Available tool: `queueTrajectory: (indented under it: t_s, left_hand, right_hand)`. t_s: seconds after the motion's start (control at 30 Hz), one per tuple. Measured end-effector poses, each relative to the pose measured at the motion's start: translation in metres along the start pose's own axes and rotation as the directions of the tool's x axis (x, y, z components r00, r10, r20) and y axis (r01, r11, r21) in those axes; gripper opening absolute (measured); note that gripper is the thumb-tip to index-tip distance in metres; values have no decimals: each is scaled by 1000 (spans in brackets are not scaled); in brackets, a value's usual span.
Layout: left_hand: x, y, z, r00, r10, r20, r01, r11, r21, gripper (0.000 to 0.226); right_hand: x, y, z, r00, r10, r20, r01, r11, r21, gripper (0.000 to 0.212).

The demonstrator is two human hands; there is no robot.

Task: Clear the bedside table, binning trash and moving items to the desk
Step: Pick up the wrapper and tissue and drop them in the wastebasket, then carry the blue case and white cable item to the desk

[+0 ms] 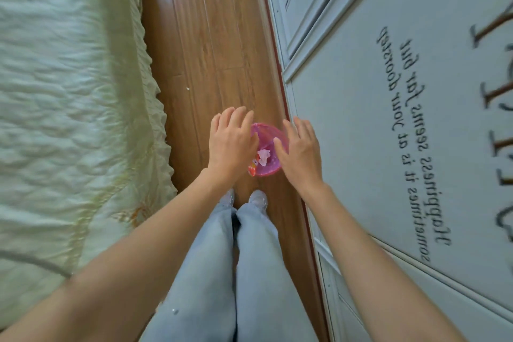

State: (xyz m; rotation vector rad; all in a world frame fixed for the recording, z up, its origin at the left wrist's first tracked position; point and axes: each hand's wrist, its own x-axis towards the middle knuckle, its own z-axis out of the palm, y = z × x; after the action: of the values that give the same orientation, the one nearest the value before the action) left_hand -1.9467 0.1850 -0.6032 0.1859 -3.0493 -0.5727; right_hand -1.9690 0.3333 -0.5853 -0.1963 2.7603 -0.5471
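A small pink bin (268, 134) stands on the wooden floor just ahead of my feet. Inside it lies a crumpled white tissue (263, 157), and a red and orange wrapper (252, 169) sits at its near left rim, partly under my left hand. My left hand (231, 144) hovers over the bin's left side with fingers loosely curled; whether it touches the wrapper I cannot tell. My right hand (299, 150) hangs over the bin's right rim, fingers spread and empty. The bedside table and the desk are out of view.
A bed with a pale green quilted cover (69, 119) fills the left. A grey panelled wall (402, 119) with black lettering runs along the right. Between them lies a narrow strip of wooden floor (216, 50). My legs in light jeans (236, 272) stand in it.
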Motion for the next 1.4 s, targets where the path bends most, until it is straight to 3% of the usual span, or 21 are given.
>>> queueTrajectory:
  t_s: [0.2,0.4,0.73,0.9,1.07,1.23,1.4]
  left_hand:
    - [-22,6,-110,997,12,-70,-9,999,42,40]
    - [-44,0,-168,993,-33,-116,41,997,72,36]
    - [-73,-29,-241,901,-337,-273,370,926,78,42]
    - [-109,-31,-269,774,-514,-370,565,824,39,42]
    - [-160,-23,-285,550,-733,-400,776,625,-78,47]
    - [-199,-13,-290,342,-837,-427,882,443,-162,47]
    - [-239,-6,-311,212,-862,-460,924,331,-194,47]
  right_hand:
    - [-46,-56,-63,992,-82,-100,81,997,-14,47]
    - [-68,-92,-101,974,-168,-149,168,986,-16,48]
    - [-48,-151,-149,883,-461,-92,457,888,-55,47]
    - [-39,-188,-157,768,-640,-10,637,766,-83,48]
    - [-55,-219,-152,613,-784,92,789,612,-44,46]
    - [-79,-253,-144,419,-892,171,907,421,-28,48]
    - [-115,-292,-143,279,-940,195,958,287,11,49]
